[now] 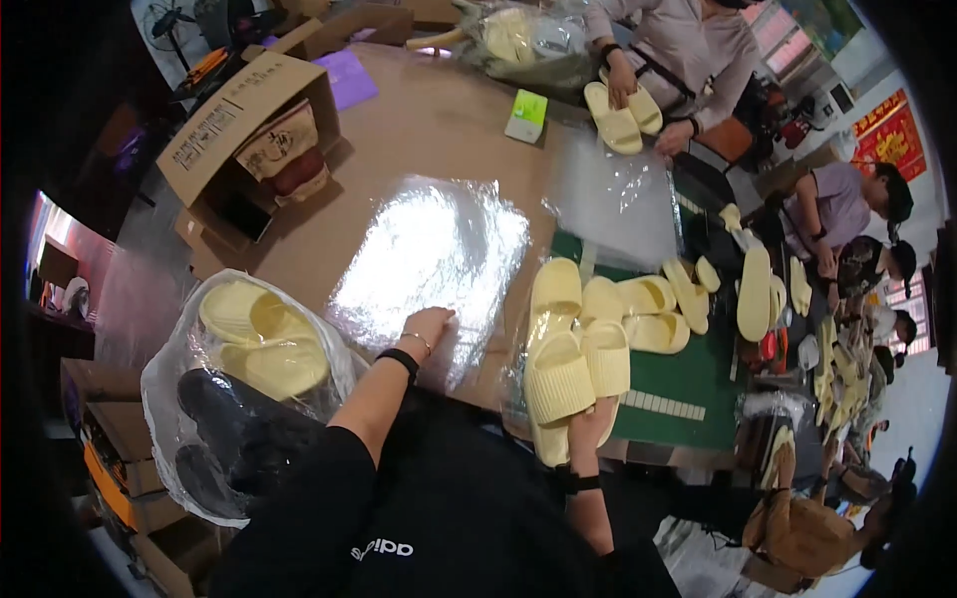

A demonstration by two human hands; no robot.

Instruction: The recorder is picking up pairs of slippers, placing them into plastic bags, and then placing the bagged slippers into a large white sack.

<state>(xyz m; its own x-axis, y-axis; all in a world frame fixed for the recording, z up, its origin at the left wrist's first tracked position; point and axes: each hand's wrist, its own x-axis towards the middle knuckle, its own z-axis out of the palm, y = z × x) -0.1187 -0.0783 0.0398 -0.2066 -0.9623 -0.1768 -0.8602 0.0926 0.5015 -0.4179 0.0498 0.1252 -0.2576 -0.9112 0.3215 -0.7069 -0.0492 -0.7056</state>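
My left hand rests on the near part of a stack of shiny clear plastic bags, its fingers curled and pressed together at the film. To the right, my right hand is closed around the near end of a pale yellow pair of ribbed slippers, held side by side at the table's front edge. Just beyond them lie more yellow slippers on a green mat. My palm hides part of the held pair.
An open cardboard box stands at the left back. Near my left arm is a white plastic sack with bagged yellow and black slippers. A co-worker handles slippers across the brown table, beside a green-white box. Other people work along the right.
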